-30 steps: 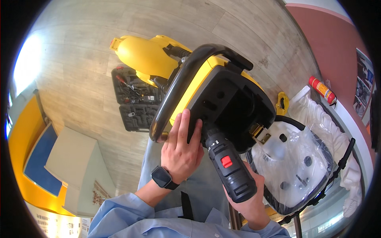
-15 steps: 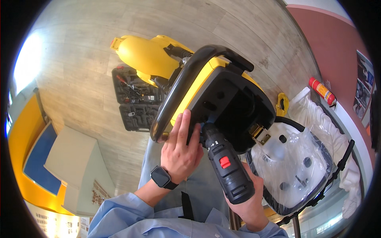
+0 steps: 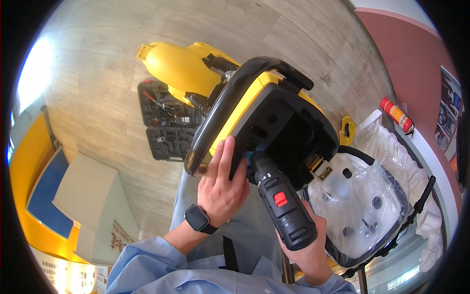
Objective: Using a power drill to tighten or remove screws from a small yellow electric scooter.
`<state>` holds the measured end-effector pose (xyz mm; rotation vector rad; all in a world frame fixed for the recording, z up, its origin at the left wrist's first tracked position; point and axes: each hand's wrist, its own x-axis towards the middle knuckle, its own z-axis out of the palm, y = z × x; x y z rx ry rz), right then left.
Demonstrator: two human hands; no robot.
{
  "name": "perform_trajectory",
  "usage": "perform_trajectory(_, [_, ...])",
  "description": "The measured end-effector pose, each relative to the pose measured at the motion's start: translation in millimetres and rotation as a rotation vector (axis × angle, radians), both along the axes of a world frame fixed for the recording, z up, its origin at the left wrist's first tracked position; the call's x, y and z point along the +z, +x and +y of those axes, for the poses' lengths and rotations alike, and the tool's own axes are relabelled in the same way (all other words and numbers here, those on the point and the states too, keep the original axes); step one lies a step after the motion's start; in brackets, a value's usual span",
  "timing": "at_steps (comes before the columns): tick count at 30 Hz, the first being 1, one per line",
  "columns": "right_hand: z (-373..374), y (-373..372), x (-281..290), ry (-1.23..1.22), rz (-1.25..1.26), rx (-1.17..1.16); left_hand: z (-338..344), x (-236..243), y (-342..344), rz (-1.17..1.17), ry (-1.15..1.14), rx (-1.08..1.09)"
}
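The left hand (image 3: 223, 188) presses flat, fingers together, on the big yellow-and-black plastic machine (image 3: 267, 122). It looks heavy; its black loop handle (image 3: 230, 100) at twelve o'clock seems the best grip. The right hand (image 3: 308, 245) wraps the black power drill (image 3: 281, 203), fingers mostly hidden.

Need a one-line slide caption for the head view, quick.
Left hand braces a yellow-and-black housing while right hand holds a black power drill against it.

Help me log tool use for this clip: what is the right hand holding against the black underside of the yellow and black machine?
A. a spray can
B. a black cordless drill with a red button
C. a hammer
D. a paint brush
B: the right hand grips a black cordless drill, its nose pressed into the yellow and black machine, which the left hand steadies.
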<state>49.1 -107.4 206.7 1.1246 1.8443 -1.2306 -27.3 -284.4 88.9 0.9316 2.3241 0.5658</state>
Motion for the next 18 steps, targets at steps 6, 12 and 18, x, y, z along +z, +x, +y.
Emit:
perform_trajectory(6, [1, 5, 0, -0.029, 0.004, 0.003, -1, 0, -4, -0.049, 0.090, 0.056])
perform_trajectory(12, [2, 2, -1, -0.002, 0.023, -0.021, -4, -2, -11, -0.009, 0.135, 0.058])
perform_trajectory(18, [4, -7, 3, 0.004, -0.044, 0.036, -4, -3, -12, 0.006, 0.158, 0.074])
